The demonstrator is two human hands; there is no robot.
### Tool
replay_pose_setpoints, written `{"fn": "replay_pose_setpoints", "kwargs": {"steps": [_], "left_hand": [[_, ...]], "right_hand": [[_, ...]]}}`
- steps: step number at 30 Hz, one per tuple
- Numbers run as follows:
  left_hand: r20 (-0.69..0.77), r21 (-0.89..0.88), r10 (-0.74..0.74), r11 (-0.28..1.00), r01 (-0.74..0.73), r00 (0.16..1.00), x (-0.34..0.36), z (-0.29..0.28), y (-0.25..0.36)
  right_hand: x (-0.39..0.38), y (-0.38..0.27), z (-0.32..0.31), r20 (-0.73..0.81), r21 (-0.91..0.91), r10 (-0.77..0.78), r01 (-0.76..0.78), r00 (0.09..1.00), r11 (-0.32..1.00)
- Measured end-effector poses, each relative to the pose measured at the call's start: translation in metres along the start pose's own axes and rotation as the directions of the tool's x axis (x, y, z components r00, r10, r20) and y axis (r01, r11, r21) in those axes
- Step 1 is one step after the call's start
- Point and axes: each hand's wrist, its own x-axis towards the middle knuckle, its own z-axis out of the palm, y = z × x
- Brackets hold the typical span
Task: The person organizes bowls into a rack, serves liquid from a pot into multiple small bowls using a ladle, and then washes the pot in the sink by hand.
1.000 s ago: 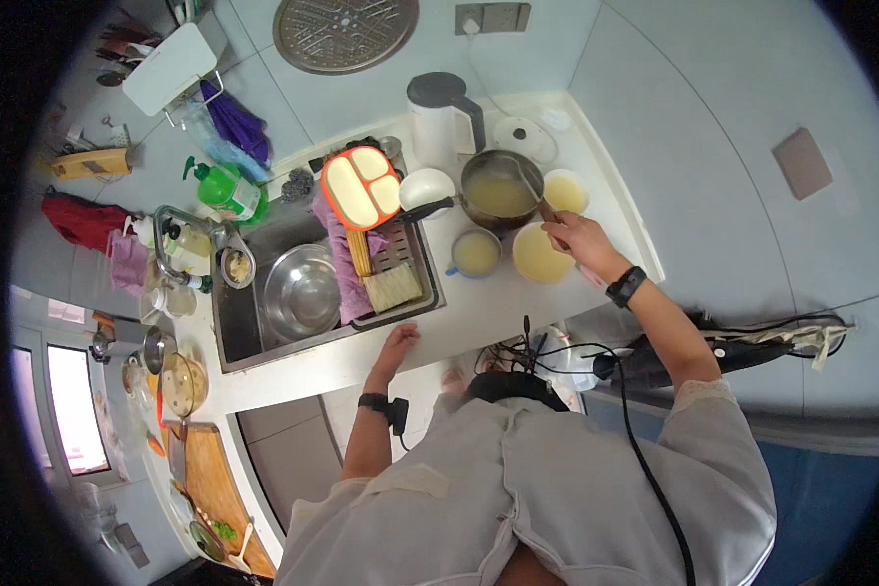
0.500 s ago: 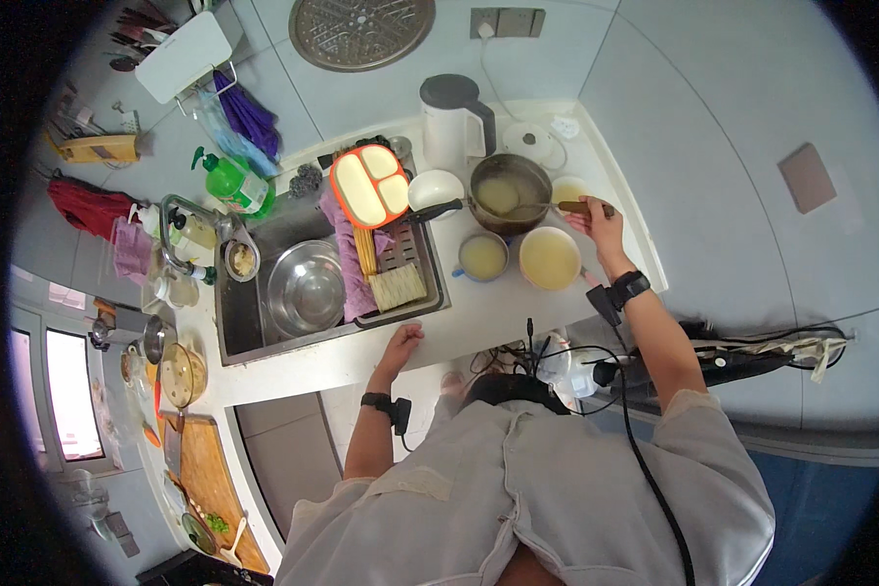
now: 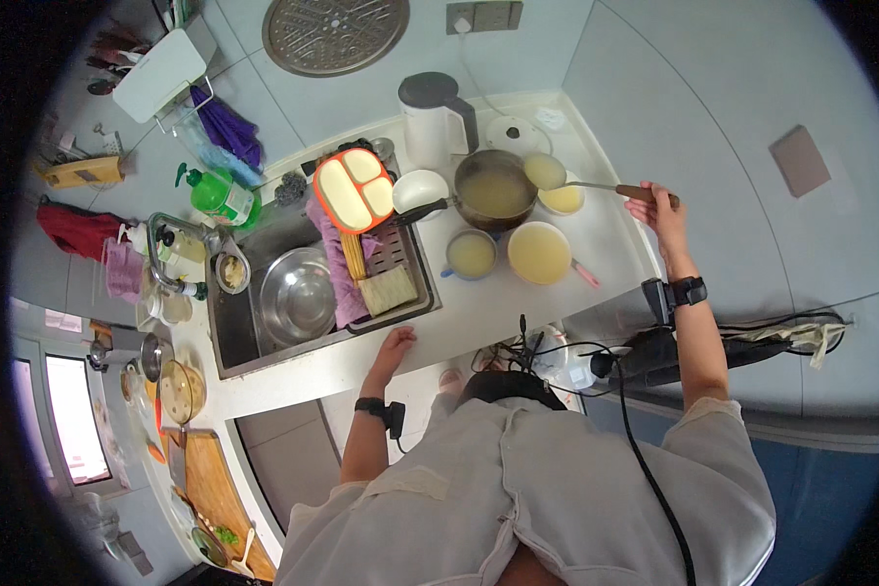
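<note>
My right hand (image 3: 664, 210) grips the wooden handle of a ladle (image 3: 545, 172), whose scoop holds pale yellowish liquid at the pot's right rim, over or beside a small bowl (image 3: 563, 203) of yellow liquid. The dark pot (image 3: 488, 193) contains similar liquid. In front of it stand a larger white bowl (image 3: 539, 252) and a blue-handled cup (image 3: 471, 254), both with yellow liquid. A white bowl (image 3: 422, 184) sits left of the pot. My left hand (image 3: 397, 346) rests near the counter's front edge, fingers loosely bent and holding nothing.
The sink (image 3: 230, 327) holds a steel basin (image 3: 295, 313); a drain rack with purple cloth and an orange-rimmed divided plate (image 3: 354, 190) lies across it. A white kettle (image 3: 425, 132) stands behind. A cutting board (image 3: 210, 469) is at lower left; cables hang below the counter (image 3: 464, 324).
My right hand has moved up and rightward with the ladle. The scoop has risen from the pot to its right rim, carrying liquid. My left hand has barely moved.
</note>
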Motion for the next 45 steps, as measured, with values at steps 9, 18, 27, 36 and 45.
{"fn": "replay_pose_setpoints", "kwargs": {"steps": [9,18,27,36,45], "left_hand": [[0.026,0.003,0.008,1.0,-0.008,1.0,-0.001,0.0,0.005],[-0.008,-0.002,-0.012,1.0,0.012,1.0,-0.003,0.002,0.005],[0.021,0.002,0.045,0.999,-0.046,0.999,-0.001,0.0,0.001],[-0.028,-0.053,0.025,0.998,-0.026,0.999,-0.003,0.005,0.004],[-0.02,-0.025,0.033,0.999,-0.033,0.999,-0.002,0.007,0.009]], "right_hand": [[-0.002,0.06,-0.023,0.102,-0.13,-0.149,0.161,0.984,0.978],[-0.04,0.036,-0.014,0.614,-0.626,-0.464,0.752,0.638,0.206],[-0.032,0.037,0.051,0.721,-0.441,-0.485,0.868,0.494,0.228],[-0.008,0.075,0.093,0.188,-0.161,-0.185,0.216,0.965,0.963],[-0.004,0.021,0.05,0.043,0.075,-0.042,0.039,0.998,0.996]]}}
